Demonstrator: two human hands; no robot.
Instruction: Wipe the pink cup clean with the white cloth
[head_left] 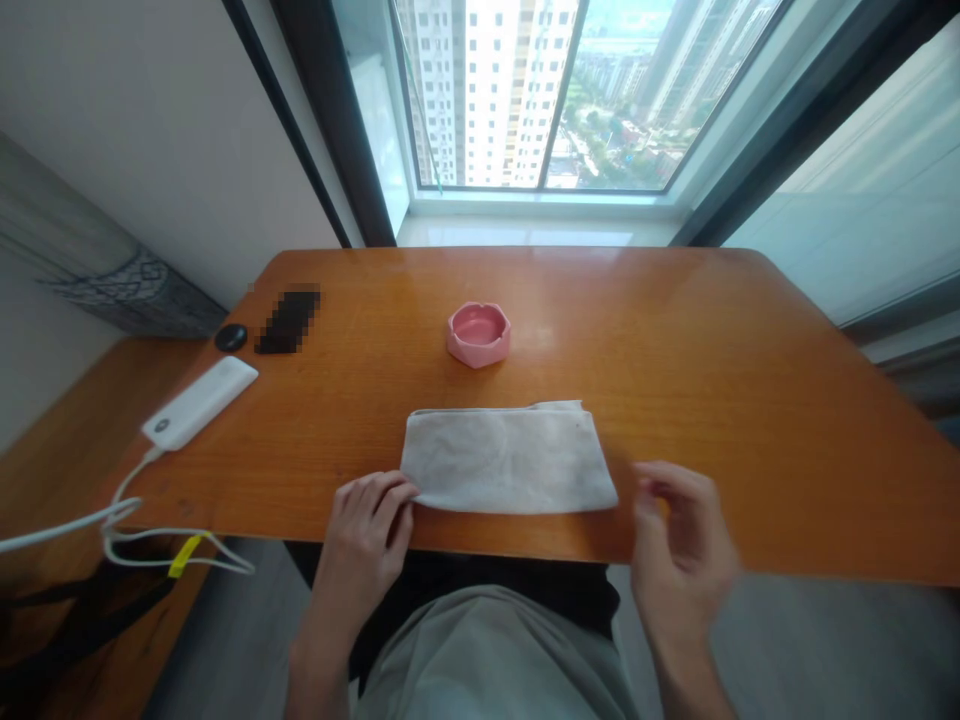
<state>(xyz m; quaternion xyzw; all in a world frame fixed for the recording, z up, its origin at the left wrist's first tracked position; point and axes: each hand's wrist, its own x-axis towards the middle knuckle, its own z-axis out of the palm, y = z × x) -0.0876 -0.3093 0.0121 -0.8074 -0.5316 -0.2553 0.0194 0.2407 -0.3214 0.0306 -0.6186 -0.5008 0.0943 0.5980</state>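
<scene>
A white cloth [508, 458], folded into a long rectangle, lies near the front edge of the orange wooden table [712, 380]. My left hand [367, 535] rests at the table's front edge with its fingers curled down on the cloth's near left corner. My right hand [682, 550] hovers just right of the cloth, fingers apart and slightly blurred, holding nothing. A pink ashtray [478, 333] sits behind the cloth, in the middle of the table.
A white power bank [199, 402] with a white cable [127, 530] lies at the table's left edge. Behind it are a small black round object [230, 337] and a pixelated dark item [287, 320]. A window is beyond the table's far edge.
</scene>
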